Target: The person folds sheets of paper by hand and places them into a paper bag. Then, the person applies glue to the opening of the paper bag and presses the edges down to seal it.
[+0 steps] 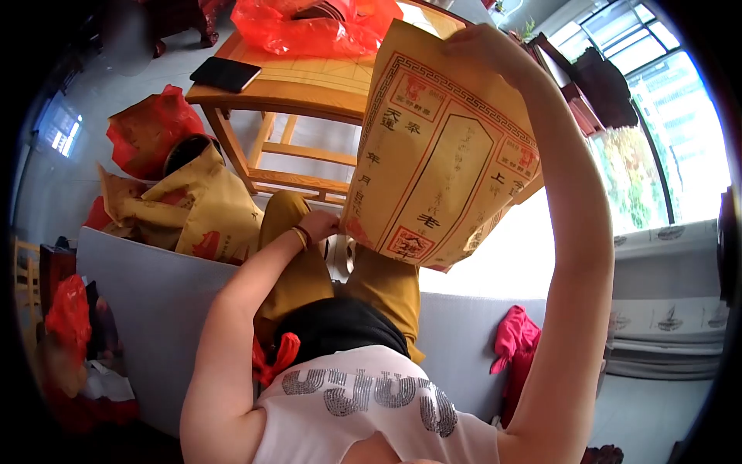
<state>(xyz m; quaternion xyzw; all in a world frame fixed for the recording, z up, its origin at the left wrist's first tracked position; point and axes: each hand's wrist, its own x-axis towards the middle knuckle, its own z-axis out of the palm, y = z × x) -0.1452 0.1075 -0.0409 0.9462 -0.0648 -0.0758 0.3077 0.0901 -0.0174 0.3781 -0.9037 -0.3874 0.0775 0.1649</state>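
Note:
A large yellow printed paper bag [456, 166] with red borders and black characters hangs tilted in front of me, above my lap. My right hand [483, 50] is closed on its top edge, at the raised end. Down at the lower left corner, my left hand [318, 224] is closed at the bag's edge; its fingertips are partly hidden there. A red band and a yellow band circle the left wrist. Beyond the bag, its upper part overlaps a wooden table [309, 85].
A black phone [225, 73] and a red plastic bag [309, 27] lie on the table. Left of my knees are crumpled yellow paper bags [209, 209] and another red plastic bag [147, 127]. I sit on a grey seat [166, 294], with pink cloth [516, 336] to the right.

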